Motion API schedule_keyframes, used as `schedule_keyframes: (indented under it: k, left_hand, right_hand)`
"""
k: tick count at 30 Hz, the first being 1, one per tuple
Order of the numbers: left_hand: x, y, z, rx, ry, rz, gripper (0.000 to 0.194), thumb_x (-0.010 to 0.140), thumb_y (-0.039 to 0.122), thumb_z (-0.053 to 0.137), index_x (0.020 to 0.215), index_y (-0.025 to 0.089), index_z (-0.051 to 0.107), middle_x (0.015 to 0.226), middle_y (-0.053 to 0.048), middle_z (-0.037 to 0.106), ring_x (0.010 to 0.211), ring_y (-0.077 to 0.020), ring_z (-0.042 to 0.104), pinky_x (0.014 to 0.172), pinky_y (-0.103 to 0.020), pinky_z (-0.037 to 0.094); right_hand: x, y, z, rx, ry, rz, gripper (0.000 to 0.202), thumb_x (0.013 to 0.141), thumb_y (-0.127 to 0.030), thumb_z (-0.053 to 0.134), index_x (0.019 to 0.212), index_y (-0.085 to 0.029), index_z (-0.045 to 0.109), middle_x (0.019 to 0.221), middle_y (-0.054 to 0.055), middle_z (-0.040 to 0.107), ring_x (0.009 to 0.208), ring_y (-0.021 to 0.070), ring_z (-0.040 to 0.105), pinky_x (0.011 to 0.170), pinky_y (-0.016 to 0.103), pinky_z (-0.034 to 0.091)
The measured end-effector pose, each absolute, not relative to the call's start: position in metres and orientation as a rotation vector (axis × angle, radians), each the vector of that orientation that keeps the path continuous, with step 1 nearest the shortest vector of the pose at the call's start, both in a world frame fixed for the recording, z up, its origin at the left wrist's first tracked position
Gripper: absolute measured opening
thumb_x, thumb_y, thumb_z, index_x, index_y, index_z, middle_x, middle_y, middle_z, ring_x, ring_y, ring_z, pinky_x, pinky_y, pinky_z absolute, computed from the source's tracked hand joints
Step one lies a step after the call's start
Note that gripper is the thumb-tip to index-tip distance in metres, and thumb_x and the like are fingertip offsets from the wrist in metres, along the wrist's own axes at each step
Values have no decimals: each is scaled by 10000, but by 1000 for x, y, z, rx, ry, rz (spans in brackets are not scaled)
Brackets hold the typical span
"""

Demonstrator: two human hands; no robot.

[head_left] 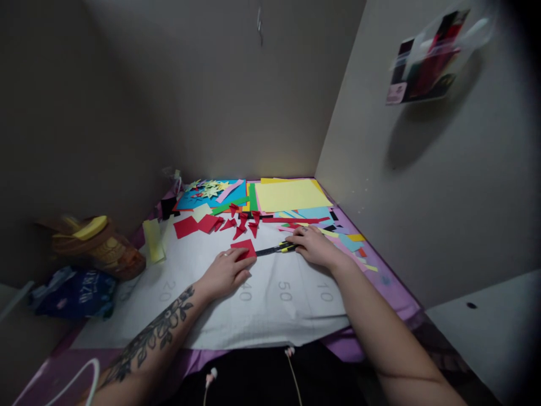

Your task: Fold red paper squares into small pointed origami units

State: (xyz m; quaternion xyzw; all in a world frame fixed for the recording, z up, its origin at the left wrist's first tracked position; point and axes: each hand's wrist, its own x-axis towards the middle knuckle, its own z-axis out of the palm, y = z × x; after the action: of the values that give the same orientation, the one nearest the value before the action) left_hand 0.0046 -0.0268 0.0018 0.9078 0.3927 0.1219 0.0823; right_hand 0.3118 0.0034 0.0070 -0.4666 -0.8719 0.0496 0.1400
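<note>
My left hand (pixel 228 270) lies on a red paper square (pixel 244 246), its fingers pressing the paper against the white mat (pixel 203 321). To the right, my right hand (pixel 310 242) is closed around the black and yellow handles of a pair of scissors (pixel 284 247). The dark scissor blades point left, their tip beside the right edge of the red square. Behind my hands lie several small folded red paper pieces (pixel 240 228) and flat red squares (pixel 186 227).
Yellow paper sheets (pixel 293 195) and a blue sheet with paper stars (pixel 210 189) lie at the back. Coloured strips (pixel 350 242) are scattered right. A brown basket (pixel 114 248) and a blue packet (pixel 78 293) stand left. Walls rise behind and right.
</note>
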Motion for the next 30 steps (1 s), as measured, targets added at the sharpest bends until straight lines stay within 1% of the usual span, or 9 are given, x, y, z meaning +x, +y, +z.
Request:
schedule_keyframes:
  k: [4,7,10,13,17,21,30]
  left_hand:
    - [5,-25,4,2692,1174,321,399,871,415,466,1245,303,552,1303,-95,519,1147,-298,490,945,-469,371]
    - [4,-22,2,2631,1234,389,402,882,391,452,1250,255,540,1292,-100,543,1169,-288,483,951,-446,369]
    - [3,-20,-2,2598,1286,443,403,870,383,478,1228,215,556,1305,-116,538,1205,-307,458,961,-456,363]
    - [3,-19,-3,2609,1283,444,416,851,410,508,1216,221,566,1310,-110,533,1206,-312,454,967,-461,361]
    - [5,-20,1,2644,1304,365,429,862,424,487,1235,219,543,1320,-93,521,1202,-293,448,967,-448,368]
    - [7,-21,5,2669,1326,303,437,870,431,469,1241,208,533,1330,-89,510,1195,-285,445,966,-434,372]
    - [7,-21,5,2656,1349,290,465,859,467,481,1242,207,533,1340,-81,504,1185,-285,455,966,-434,372]
  right_hand:
    - [311,2,7,-1351,-2519,132,386,798,-103,522,1128,-275,624,1017,69,583,970,225,499,933,411,297]
    - [311,1,8,-1333,-2518,149,390,799,-99,516,1130,-277,623,1018,71,582,993,231,493,922,405,308]
    - [310,0,9,-1331,-2510,169,393,797,-98,522,1131,-279,625,1019,70,581,1003,235,488,907,389,325]
    - [308,-1,9,-1335,-2524,188,391,796,-102,535,1131,-282,625,1024,68,577,996,230,489,901,378,334]
    - [304,-2,10,-1349,-2572,167,375,813,-131,549,1155,-272,612,1049,75,566,1014,232,475,922,391,311]
    - [301,-5,14,-1385,-2597,168,373,820,-126,535,1158,-265,609,1041,74,562,992,224,475,924,389,296]
    - [305,-10,18,-1436,-2622,205,362,813,-144,532,1144,-263,619,1032,74,562,989,227,477,915,369,278]
